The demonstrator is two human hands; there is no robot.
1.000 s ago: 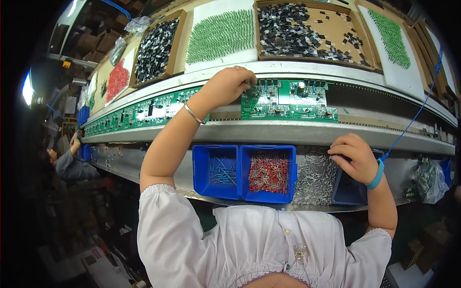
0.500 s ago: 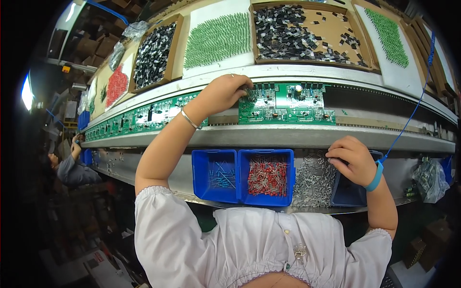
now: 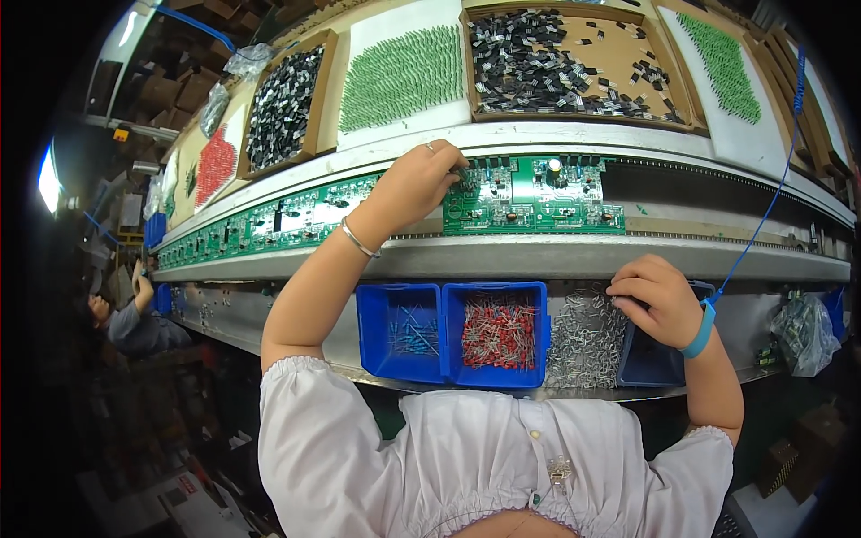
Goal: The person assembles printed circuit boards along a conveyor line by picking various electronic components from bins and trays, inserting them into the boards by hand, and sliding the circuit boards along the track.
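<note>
My left hand [image 3: 417, 184] reaches up to the left end of a green circuit board [image 3: 538, 206] on the conveyor rail, fingers pinched together at the board's edge; whatever it pinches is too small to make out. A thin bangle sits on that wrist. My right hand [image 3: 655, 296], with a blue wrist strap [image 3: 700, 330], hovers over a pile of small silver wire parts [image 3: 587, 336] and the rim of a dark blue bin [image 3: 655, 363], fingers curled into the parts.
Two blue bins hold blue-bodied parts [image 3: 404, 327] and red parts [image 3: 498, 332]. More green boards [image 3: 269, 224] run left along the rail. Trays of black [image 3: 574, 54], green [image 3: 399, 76] and red [image 3: 213, 166] components line the back. Another person [image 3: 134, 314] works far left.
The circuit board has slid a little further left along the rail. My left hand stays at its left end and my right hand stays over the silver parts.
</note>
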